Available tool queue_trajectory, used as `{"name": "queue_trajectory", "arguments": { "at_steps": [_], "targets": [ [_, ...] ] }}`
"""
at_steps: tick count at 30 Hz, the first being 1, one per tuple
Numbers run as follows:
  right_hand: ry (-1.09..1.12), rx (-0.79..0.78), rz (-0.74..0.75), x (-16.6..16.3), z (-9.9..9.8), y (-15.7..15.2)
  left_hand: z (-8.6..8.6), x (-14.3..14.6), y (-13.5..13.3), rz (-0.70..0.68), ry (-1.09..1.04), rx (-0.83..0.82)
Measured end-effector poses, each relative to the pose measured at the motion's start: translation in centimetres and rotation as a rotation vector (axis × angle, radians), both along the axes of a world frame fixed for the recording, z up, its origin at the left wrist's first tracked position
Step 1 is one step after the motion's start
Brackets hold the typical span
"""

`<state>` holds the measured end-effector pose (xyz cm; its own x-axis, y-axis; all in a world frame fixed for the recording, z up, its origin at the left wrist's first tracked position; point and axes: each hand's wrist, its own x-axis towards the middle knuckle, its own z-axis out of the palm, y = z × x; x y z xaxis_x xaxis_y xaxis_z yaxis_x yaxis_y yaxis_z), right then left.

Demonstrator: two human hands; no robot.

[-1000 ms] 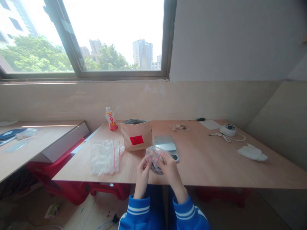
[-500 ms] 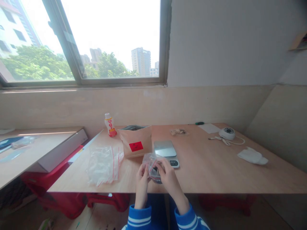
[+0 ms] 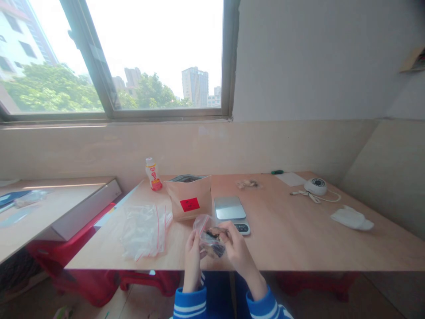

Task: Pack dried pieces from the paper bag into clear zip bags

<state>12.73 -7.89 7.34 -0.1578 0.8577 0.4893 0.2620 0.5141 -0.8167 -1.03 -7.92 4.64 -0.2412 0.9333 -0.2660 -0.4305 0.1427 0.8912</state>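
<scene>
In front of me, just above the table's near edge, is a small clear zip bag with dark and tan dried pieces inside. My left hand is closed on the bag's left side. My right hand grips its right side, fingers bent at the upper part; whether they also pinch a piece of the contents I cannot tell. Behind the bag sits a flat kitchen scale, its display partly beside my right hand. A brown stand-up pouch with a red label stands with its mouth open.
Several empty zip bags lie flat on the left. A drink bottle stands by the pouch. Farther back are another filled bag, a green-handled tool and white paper. A white corded device and crumpled white cloth or paper lie right.
The zip bag has been turned and spread between my hands, so the dried pieces show more. My right hand has shifted slightly right and down; my left hand has moved slightly left.
</scene>
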Motion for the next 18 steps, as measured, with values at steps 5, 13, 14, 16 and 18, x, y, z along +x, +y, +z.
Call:
{"name": "queue_trajectory", "arguments": {
  "at_steps": [5, 13, 14, 16, 18],
  "targets": [
    [0.063, -0.025, -0.062, -0.5, -0.4, 0.1, 0.2, -0.3, 0.1, -0.026, 0.008, -0.077],
    [0.347, -0.054, -0.186, -1.2, 2.6, 1.6, -0.8, -0.6, 0.2, -0.041, -0.025, -0.057],
    [0.371, -0.035, -0.164, -1.4, 3.7, 2.5, -0.9, -0.8, 0.2, -0.027, -0.032, -0.057],
    [0.398, 0.049, -0.102, -2.2, 6.3, 4.6, -0.9, -1.5, 0.2, 0.003, -0.030, -0.069],
    [0.382, 0.153, -0.056, -3.5, 8.9, 7.0, -0.7, -2.1, 0.1, 0.037, -0.019, -0.075]
  ]
}}
